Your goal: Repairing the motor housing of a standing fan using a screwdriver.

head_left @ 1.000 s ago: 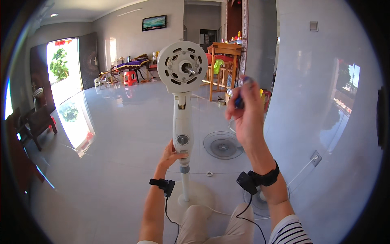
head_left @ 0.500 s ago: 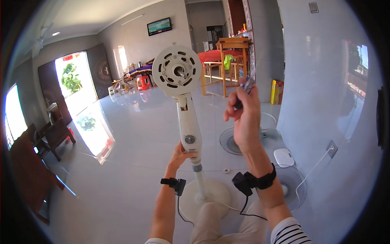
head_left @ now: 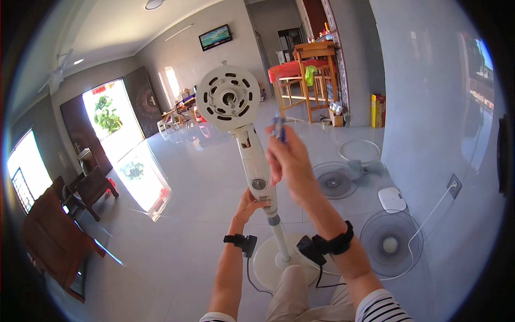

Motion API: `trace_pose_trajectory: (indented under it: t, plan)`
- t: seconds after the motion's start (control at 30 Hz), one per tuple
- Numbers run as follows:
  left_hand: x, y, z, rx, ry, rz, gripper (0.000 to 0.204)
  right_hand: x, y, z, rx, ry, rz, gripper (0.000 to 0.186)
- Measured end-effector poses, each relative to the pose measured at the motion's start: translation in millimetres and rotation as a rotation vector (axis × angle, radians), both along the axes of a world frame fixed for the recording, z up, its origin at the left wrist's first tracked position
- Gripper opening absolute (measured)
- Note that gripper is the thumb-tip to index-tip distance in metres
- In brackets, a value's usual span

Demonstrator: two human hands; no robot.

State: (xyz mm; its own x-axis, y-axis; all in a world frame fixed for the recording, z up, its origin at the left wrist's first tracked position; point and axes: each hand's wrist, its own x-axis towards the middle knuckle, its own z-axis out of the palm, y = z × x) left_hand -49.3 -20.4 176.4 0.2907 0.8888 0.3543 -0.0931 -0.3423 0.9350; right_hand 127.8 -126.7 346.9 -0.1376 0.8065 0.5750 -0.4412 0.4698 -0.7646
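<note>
Okay, nearest first: black straps (head_left: 339,241) are being worn on both wrists, and the white fan's weight is being taken by a round base (head_left: 264,263) on the floor, right by the knees. The fan column (head_left: 257,163) is being gripped low, just under the dial, by the left hand (head_left: 248,207), thumb across the front. In the right hand (head_left: 294,169) a small blue object (head_left: 278,130) is being clasped in curled fingers, beside the column and clear of it; what kind it is can't really be made out, since most of it is being covered.

Up top, the bare motor head (head_left: 225,99) is being carried with its shaft exposed. Probably a top-heavy thing: stiff, smooth, a bit slick, so the column is being held in a decent spot, and the shaft is best left ungrabbed.

Further off, a wire grille (head_left: 390,245) is being propped up by nothing obvious near the wall, with a second grille (head_left: 333,183) being left flat on the tiles beyond. Way back, a picture is being shown on a wall screen (head_left: 215,37).
</note>
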Motion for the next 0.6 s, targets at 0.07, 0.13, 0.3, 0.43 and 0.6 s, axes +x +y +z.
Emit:
trace_pose_trajectory:
  t: [0.07, 0.13, 0.3, 0.43, 0.6]
  plan:
    - [-1.8, 5.6, -4.4, -0.022, 0.031, -0.007, 0.06, 15.4, 11.9, 4.6, -0.043, 0.177, -0.149, 0.016]
    - [0.8, 6.4, -3.3, -0.042, 0.066, -0.014, 0.059, 35.3, 36.1, 4.9, -0.061, 0.335, -0.202, 0.016]
    - [-0.7, 8.2, -2.5, -0.055, 0.062, -0.011, 0.061, 26.3, 88.8, 0.4, -0.271, 0.684, -0.409, 0.023]
    - [0.3, 1.3, -1.8, -0.064, 0.051, 0.027, 0.061, 11.5, 72.2, 12.6, -0.101, -0.039, -0.031, 0.019]
    - [5.6, 1.3, 1.5, -0.034, 0.046, 0.023, 0.06, 16.6, 79.4, 35.5, -0.171, 0.824, -0.231, 0.019]
